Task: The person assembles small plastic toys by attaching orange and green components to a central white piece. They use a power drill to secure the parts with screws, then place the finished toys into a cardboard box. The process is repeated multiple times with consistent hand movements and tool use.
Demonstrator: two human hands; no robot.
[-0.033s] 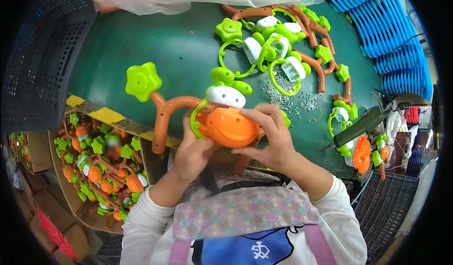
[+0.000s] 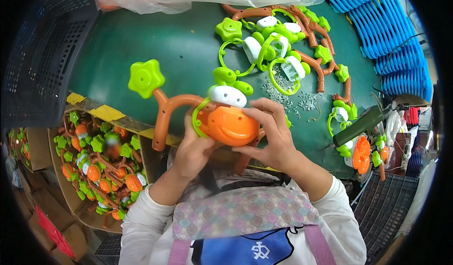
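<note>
Both hands hold one plastic toy assembly in front of my body. Its parts are a rounded orange shell (image 2: 232, 126), a white eye piece (image 2: 227, 96) with green tops, a green ring and a brown branch tube (image 2: 163, 118). A green star-shaped knob (image 2: 146, 78) tips the branch at the left. My left hand (image 2: 192, 149) is closed round the ring and the shell's left side, with some fingers hidden behind. My right hand (image 2: 271, 135) grips the shell's right edge, thumb below and fingers above.
More green rings (image 2: 236, 57) with white pieces and brown branches lie at the far right, beside loose screws (image 2: 281, 88). A dark green power screwdriver (image 2: 359, 126) is at the right. A carton (image 2: 78, 210) of similar toys stands lower left. Blue racks (image 2: 377, 29) stand far right.
The toy has shifted very slightly to the right, its star knob a little higher. Both hands keep their hold.
</note>
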